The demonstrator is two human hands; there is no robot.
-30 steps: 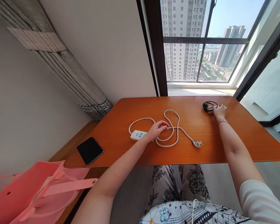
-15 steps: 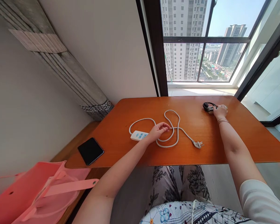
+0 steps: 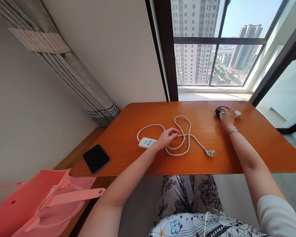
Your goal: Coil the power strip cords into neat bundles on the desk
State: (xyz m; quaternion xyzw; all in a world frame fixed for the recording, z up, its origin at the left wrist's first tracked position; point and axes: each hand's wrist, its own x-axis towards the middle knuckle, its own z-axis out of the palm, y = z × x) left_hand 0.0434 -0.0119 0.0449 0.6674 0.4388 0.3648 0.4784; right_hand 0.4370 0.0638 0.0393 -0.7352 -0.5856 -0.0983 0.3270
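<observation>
**A:** Biggest first?

**B:** Orange table (image 3: 249, 148). A white cord (image 3: 188, 127) lies looped across its middle.

**A:** Hands?

**B:** Left hand (image 3: 166, 138) is on the cord, fingertips pinched shut round one strand. Right hand (image 3: 227, 116) lies over a black cable coil (image 3: 217, 111) at the far right. Gripping or just resting, can't tell.

**A:** Small stuff?

**B:** Power strip (image 3: 147, 143) just left of the left hand, plug (image 3: 209, 152) at the cord's other end.

**A:** Handling?

**B:** Cord's probably light, floppy and tangle-prone, so take it by the strip or plug, the stiff ends. Coil looks springy; pinch across all loops.
</observation>
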